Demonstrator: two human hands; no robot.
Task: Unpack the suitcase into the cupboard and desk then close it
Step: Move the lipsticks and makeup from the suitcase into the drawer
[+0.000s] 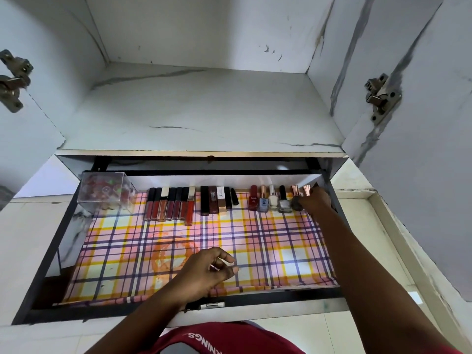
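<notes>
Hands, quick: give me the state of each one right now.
Left hand: fingers curled over the plaid drawer liner, pinching something small that cannot be identified.
Right hand: gripping a nail polish bottle at the row's far right end.

walls: white marbled panels [194, 29] | floor: pale tiles [33, 251] | hinges [381, 95]: 2, metal

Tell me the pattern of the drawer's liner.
Plaid liner: pink, yellow, white, dark purple lines; head view.

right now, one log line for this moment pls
stage: arranging cosmetics in drawer | right hand: placing rose-gold-capped bottle at row's right end | left hand: pinching small item over plaid liner
</notes>
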